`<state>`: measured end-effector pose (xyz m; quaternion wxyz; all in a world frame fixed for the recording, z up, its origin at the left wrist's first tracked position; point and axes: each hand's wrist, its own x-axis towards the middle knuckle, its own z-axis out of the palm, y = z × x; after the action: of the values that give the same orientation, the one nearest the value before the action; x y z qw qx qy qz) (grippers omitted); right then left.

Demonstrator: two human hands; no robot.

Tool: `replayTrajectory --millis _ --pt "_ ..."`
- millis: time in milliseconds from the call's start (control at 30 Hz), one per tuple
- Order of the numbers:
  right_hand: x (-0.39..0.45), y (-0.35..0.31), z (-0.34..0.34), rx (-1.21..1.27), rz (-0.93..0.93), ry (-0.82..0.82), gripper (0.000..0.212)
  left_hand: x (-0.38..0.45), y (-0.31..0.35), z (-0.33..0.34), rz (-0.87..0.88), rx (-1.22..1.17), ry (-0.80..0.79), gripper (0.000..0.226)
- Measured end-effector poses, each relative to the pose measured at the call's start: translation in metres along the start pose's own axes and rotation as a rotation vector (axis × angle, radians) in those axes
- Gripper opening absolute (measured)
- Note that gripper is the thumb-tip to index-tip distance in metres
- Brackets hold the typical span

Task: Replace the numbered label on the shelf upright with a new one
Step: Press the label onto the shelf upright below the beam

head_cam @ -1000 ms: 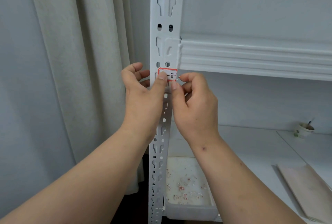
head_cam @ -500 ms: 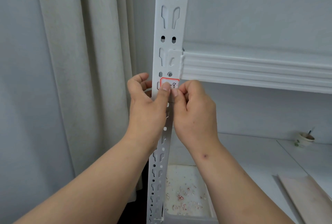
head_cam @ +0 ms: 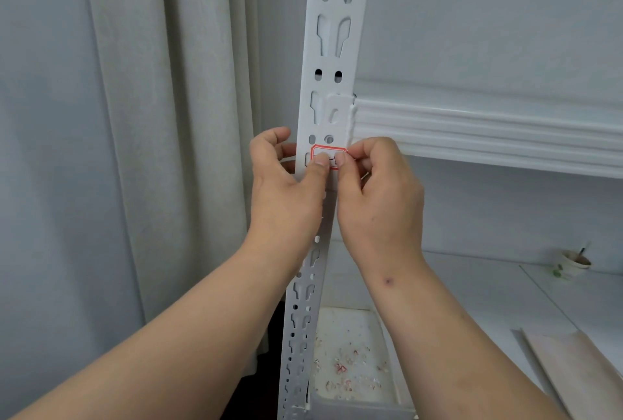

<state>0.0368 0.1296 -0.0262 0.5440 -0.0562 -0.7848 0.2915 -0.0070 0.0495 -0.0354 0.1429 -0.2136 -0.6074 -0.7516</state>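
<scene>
A white slotted shelf upright (head_cam: 332,49) runs top to bottom through the middle of the view. A red-bordered white label (head_cam: 328,154) sits on it just below the shelf beam joint. My left hand (head_cam: 286,190) wraps the upright from the left, its thumb pressing on the label's lower left. My right hand (head_cam: 381,197) is at the right side, thumb and forefinger on the label's lower right edge. The thumbs cover most of the handwriting.
A white shelf beam (head_cam: 488,129) runs right from the upright. Below, a white tray (head_cam: 350,362) holds several red-and-white paper scraps. A small paper cup (head_cam: 571,264) stands at far right, a beige board (head_cam: 580,372) lies at lower right. A curtain (head_cam: 168,116) hangs left.
My right thumb has slid up onto the label, hiding the written number. Both hands stay on the label; the view has tilted slightly, so the upright sits lower in frame.
</scene>
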Motion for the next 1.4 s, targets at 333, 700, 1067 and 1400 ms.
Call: replayTrajectory --millis 333,700,1067,1400 --pt "0.002 -0.002 0.001 -0.084 -0.043 -0.016 0.016 0.003 0.008 0.005 0.055 0.023 0.001 0.044" --pt "0.001 -0.002 0.004 -0.097 -0.071 -0.039 0.018 0.001 0.01 0.008 0.05 -0.024 -0.011 0.036" --pt "-0.011 0.006 0.003 0.002 -0.065 0.078 0.014 0.0 0.009 0.008 0.031 -0.071 -0.02 0.035" --pt "-0.002 0.015 0.006 -0.096 -0.373 0.243 0.017 -0.001 0.006 0.008 0.057 -0.038 0.007 0.032"
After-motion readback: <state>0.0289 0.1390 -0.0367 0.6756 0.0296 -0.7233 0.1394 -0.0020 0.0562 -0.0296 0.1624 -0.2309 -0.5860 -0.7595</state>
